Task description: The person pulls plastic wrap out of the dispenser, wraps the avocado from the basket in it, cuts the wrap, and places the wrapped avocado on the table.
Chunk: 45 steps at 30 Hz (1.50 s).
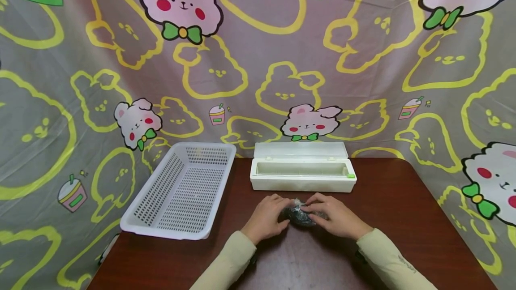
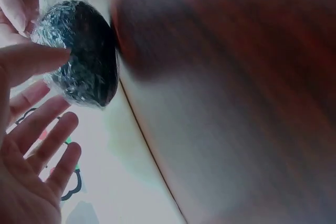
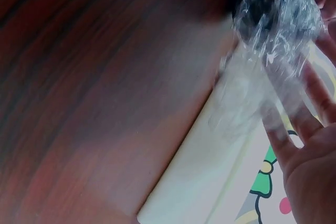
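A dark rounded object (image 1: 301,217), wrapped in crinkled clear cling film, sits on the table between both hands; what is inside the film I cannot tell. My left hand (image 1: 266,218) holds its left side, the thumb (image 2: 50,59) lying across the film in the left wrist view while the other fingers spread beyond it. On the opposite side, my right hand (image 1: 336,216) grips the wrapping with its fingertips at the top and right. A loose tail of cling film (image 3: 236,103) hangs out over the right fingers in the right wrist view.
Just beyond the hands stands a long white cling film dispenser box (image 1: 302,185) with its lid raised and a green slider at its right end. A white perforated basket (image 1: 217,200) is at left on the brown table (image 1: 403,218). Patterned cloth (image 1: 258,48) hangs behind.
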Tool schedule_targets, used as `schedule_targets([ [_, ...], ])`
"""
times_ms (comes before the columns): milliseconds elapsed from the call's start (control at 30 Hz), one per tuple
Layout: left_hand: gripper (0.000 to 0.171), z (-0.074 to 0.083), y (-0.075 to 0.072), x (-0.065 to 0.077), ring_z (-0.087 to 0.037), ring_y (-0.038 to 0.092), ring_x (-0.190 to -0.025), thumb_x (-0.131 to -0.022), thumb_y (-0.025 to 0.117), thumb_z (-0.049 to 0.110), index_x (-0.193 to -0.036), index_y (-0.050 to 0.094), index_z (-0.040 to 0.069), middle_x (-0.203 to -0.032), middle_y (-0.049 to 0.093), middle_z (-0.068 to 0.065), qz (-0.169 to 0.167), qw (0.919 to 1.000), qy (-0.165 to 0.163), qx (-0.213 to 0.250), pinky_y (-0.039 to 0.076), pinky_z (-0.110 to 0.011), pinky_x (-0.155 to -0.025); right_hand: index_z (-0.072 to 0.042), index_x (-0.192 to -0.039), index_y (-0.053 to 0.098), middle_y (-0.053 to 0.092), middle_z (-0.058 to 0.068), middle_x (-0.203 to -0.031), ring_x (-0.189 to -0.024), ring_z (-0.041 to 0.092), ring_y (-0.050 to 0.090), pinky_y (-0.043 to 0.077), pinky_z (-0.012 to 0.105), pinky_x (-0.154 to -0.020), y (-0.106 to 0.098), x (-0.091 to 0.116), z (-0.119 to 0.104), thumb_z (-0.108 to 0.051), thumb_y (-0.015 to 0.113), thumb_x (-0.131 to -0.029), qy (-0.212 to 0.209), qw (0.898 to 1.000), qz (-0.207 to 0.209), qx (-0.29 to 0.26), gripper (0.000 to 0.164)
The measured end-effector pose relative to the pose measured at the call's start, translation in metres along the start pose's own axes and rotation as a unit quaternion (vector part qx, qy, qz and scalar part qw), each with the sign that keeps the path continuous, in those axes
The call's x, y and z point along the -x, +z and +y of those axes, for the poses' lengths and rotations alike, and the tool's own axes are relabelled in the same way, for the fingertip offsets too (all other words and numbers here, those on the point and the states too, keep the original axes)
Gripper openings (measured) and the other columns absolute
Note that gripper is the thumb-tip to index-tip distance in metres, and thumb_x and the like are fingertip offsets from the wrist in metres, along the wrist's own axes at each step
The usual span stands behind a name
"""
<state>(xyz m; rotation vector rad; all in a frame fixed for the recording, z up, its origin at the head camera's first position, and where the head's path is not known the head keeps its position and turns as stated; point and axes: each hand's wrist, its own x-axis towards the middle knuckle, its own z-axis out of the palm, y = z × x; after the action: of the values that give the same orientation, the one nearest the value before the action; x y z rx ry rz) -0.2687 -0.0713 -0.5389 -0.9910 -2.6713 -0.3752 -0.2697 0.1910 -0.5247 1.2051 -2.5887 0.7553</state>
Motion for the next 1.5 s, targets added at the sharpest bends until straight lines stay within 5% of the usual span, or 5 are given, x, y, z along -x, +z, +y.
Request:
schedule_targets([
  [233, 0.084, 0.002, 0.002, 0.002, -0.02, 0.056, -0.135, -0.079, 0.089, 0.048, -0.151, 0.052, 0.023, -0.152, 0.057, 0.0, -0.057, 0.9976, -0.009, 0.037, 0.047, -0.041, -0.112, -0.014, -0.132, 0.072, 0.06, -0.002, -0.114, -0.092, 0.003, 0.059, 0.053, 0.024, -0.08, 0.002, 0.003, 0.006, -0.007, 0.057, -0.105, 0.021, 0.993, -0.03, -0.109, 0.032],
  [433, 0.089, 0.004, 0.001, 0.0, -0.019, 0.052, -0.139, -0.078, 0.088, 0.051, -0.152, 0.051, 0.02, -0.157, 0.051, 0.001, -0.066, 0.9967, -0.008, 0.047, 0.044, -0.039, -0.116, -0.013, -0.135, 0.068, 0.058, 0.006, -0.118, -0.1, 0.014, 0.065, 0.057, 0.026, -0.085, 0.006, 0.006, 0.013, 0.019, 0.068, -0.08, -0.012, 0.993, -0.023, -0.116, 0.063],
  [700, 0.08, 0.001, 0.003, -0.003, -0.018, 0.051, -0.141, -0.087, 0.081, 0.049, -0.154, 0.049, 0.017, -0.155, 0.054, 0.001, -0.077, 0.9913, -0.033, 0.102, 0.046, -0.04, -0.114, -0.022, -0.145, 0.055, 0.044, 0.006, -0.155, -0.137, 0.027, 0.052, 0.052, 0.036, -0.106, 0.012, 0.004, 0.01, -0.015, 0.098, -0.067, -0.02, 0.997, -0.045, -0.058, 0.089],
  [1167, 0.061, 0.002, 0.0, -0.004, -0.015, 0.055, -0.136, -0.099, 0.067, 0.047, -0.151, 0.054, 0.019, -0.15, 0.059, 0.002, -0.061, 0.9887, -0.037, 0.132, 0.047, -0.033, -0.113, -0.026, -0.13, 0.064, 0.056, -0.009, -0.137, -0.124, 0.013, 0.06, 0.054, 0.036, -0.1, 0.014, -0.004, 0.002, -0.012, 0.085, -0.083, 0.038, 0.997, -0.022, -0.071, 0.053],
  [1500, 0.075, 0.001, 0.001, -0.002, -0.013, 0.059, -0.127, -0.087, 0.081, 0.051, -0.15, 0.055, 0.02, -0.143, 0.063, 0.005, -0.067, 0.9855, -0.049, 0.148, 0.052, -0.032, -0.106, -0.024, -0.126, 0.068, 0.062, -0.01, -0.121, -0.106, 0.006, 0.063, 0.057, 0.033, -0.088, 0.018, -0.008, 0.001, -0.012, 0.084, -0.086, 0.042, 0.998, 0.004, -0.055, 0.045],
])
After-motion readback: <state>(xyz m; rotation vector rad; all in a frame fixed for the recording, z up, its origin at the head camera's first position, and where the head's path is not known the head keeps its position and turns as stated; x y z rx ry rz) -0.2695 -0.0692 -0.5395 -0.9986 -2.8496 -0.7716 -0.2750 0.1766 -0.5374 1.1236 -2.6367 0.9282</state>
